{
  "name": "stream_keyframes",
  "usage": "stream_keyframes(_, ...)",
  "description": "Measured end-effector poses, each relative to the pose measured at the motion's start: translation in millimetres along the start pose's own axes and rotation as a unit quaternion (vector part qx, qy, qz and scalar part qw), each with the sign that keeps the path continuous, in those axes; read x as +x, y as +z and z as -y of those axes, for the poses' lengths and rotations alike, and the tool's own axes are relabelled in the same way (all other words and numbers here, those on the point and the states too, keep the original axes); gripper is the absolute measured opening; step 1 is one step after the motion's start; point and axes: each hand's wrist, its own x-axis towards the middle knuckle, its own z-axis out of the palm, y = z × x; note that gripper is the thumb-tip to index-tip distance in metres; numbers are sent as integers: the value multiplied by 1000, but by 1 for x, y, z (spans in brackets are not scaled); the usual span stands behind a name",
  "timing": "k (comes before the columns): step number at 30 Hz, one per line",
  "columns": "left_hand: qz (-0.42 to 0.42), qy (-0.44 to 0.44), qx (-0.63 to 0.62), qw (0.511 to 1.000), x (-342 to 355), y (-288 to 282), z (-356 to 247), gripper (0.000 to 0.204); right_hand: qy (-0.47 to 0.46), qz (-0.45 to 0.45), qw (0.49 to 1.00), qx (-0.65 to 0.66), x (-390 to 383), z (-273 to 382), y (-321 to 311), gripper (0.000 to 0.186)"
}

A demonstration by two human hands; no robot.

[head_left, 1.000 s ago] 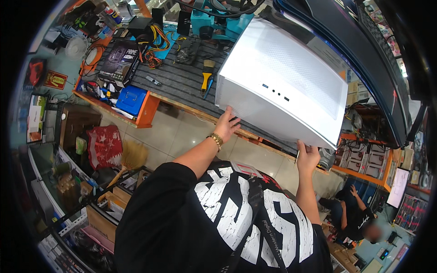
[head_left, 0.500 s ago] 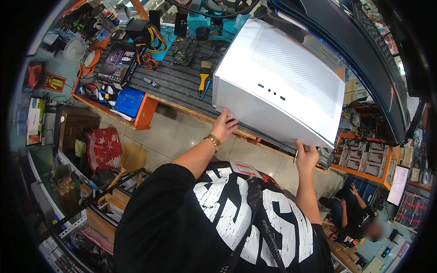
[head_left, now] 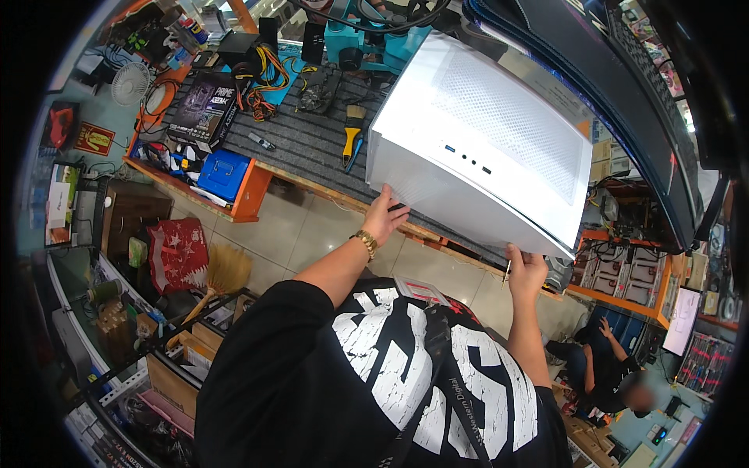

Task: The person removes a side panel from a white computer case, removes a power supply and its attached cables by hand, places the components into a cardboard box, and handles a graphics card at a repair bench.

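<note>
Fingers [head_left: 514, 256] against white case [head_left: 484, 132], as before

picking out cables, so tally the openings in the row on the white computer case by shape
On the white computer case:
Blue rectangular slot: 1
Small round black holes: 2
Dark rectangular slot: 1
Total: 4

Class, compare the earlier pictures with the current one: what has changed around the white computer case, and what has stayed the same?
Nothing clearly moved: the white computer case and workbench shift together slightly leftward in view, probably camera movement. Nothing was visibly grasped or released. The left hand and right hand stay at the case's near edge; the paintbrush stays put.
</note>
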Motion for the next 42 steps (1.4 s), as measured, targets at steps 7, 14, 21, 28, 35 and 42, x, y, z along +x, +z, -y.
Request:
stream_keyframes(7, -3, -2, 11, 1000, 2, 7, 1, 109, 20, -3, 1000, 17, 5, 16, 1, 23)
stream_keyframes(14, -4, -1, 23, 1000, 0, 16, 4, 115, 17, -3, 1000, -23, 10, 20, 0, 26)
stream_keyframes(21, 53, 4, 22, 998, -22, 52, 10, 119, -77, -106, 991, 29, 19, 28, -20, 72)
stream_keyframes(28, 67, -3, -13, 998, -36, 69, 10, 122, -178, -107, 969, -132, 27, 121, -34, 97)
stream_keyframes(35, 86, -23, -33, 995, -29, 68, 14, 122, 171, 67, 979, -85, 25, 105, -33, 47)
stream_keyframes(42, 64, -11, -16, 998, -31, 58, -3, 116, 82, 68, 990, -95, 21, 84, -8, 46)
